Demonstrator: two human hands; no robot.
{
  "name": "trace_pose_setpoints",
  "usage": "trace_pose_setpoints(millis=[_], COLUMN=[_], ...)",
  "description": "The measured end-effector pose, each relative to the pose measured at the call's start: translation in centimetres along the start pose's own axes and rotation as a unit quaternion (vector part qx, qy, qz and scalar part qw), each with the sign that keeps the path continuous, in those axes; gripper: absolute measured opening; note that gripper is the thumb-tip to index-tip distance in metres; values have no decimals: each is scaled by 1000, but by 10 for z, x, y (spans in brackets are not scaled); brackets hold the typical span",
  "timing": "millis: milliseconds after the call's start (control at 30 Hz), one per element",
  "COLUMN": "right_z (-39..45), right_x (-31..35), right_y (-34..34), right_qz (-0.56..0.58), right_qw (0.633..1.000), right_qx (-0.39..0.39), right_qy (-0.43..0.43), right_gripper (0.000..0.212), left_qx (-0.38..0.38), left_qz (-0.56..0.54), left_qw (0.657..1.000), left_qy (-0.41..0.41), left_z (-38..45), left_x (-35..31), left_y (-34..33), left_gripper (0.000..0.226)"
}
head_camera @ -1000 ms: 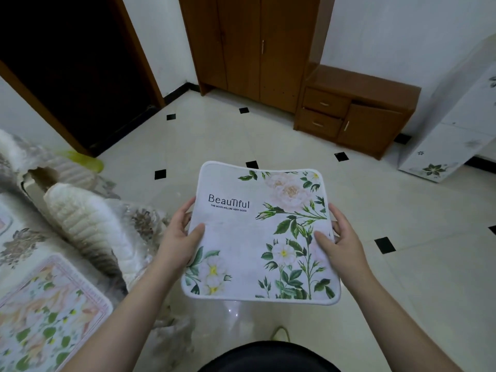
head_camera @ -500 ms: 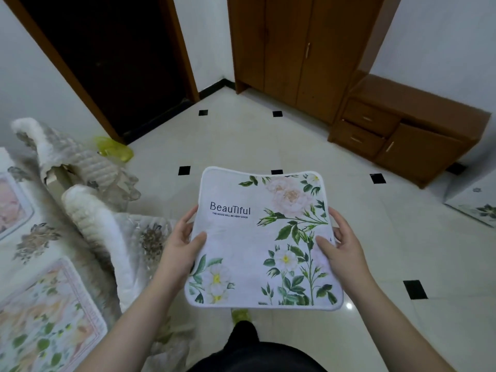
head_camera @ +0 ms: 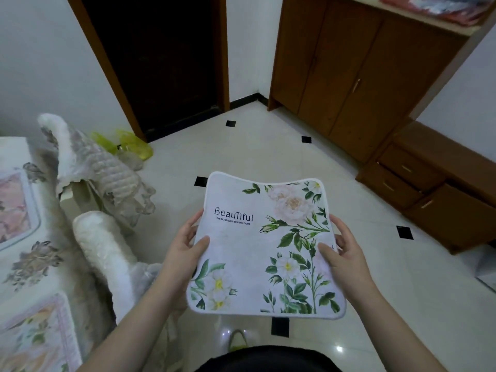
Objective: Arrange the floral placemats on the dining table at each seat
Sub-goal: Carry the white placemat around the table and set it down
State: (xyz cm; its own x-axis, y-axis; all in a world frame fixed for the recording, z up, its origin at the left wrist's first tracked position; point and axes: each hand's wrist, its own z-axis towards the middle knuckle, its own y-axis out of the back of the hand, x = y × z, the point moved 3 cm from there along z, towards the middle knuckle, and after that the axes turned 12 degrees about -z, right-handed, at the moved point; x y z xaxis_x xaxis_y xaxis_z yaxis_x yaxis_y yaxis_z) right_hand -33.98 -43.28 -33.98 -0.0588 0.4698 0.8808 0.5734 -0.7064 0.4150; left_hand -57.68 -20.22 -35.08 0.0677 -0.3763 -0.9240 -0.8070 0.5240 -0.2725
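Note:
A white floral placemat [head_camera: 257, 248] printed with "Beautiful" hangs level over the floor in front of me. My left hand [head_camera: 182, 251] grips its left edge, thumb on top and fingers underneath. On the opposite edge my right hand [head_camera: 346, 253] holds it the same way. The dining table [head_camera: 18, 264], under a floral cloth, lies at the far left. Two placemats rest on it: one [head_camera: 35, 336] at the near corner, another [head_camera: 13, 210] farther back.
Two chairs with white quilted covers, one near [head_camera: 107, 259] and one far [head_camera: 88, 167], stand along the table's right side. A yellow bag [head_camera: 128, 143] lies by a dark doorway [head_camera: 158, 63]. A wooden wardrobe [head_camera: 346, 71] and a low drawer unit [head_camera: 434, 183] line the right wall.
My view has swung left and moved forward, bringing the table, chairs and doorway more into sight. Both hands keep the same hold on the placemat.

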Motion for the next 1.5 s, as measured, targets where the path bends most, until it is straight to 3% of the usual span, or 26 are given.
trace_pose_setpoints(millis=[467, 867, 1167, 1500], right_z=[158, 306, 361, 396], right_x=[34, 78, 127, 206], right_y=[-26, -51, -126, -261], right_qz=[-21, -64, -78, -98], right_qw=[996, 980, 963, 955], right_qx=[91, 178, 245, 263], right_qy=[-12, 56, 76, 101], right_gripper=[60, 60, 62, 61], left_qx=[-78, -158, -244, -267], left_qz=[-6, 22, -49, -52], left_qw=[997, 987, 968, 962], left_qy=[6, 3, -12, -28], left_z=[111, 201, 233, 296], left_x=[-16, -55, -55, -105], left_y=[-16, -47, 1, 113], left_gripper=[56, 58, 58, 59])
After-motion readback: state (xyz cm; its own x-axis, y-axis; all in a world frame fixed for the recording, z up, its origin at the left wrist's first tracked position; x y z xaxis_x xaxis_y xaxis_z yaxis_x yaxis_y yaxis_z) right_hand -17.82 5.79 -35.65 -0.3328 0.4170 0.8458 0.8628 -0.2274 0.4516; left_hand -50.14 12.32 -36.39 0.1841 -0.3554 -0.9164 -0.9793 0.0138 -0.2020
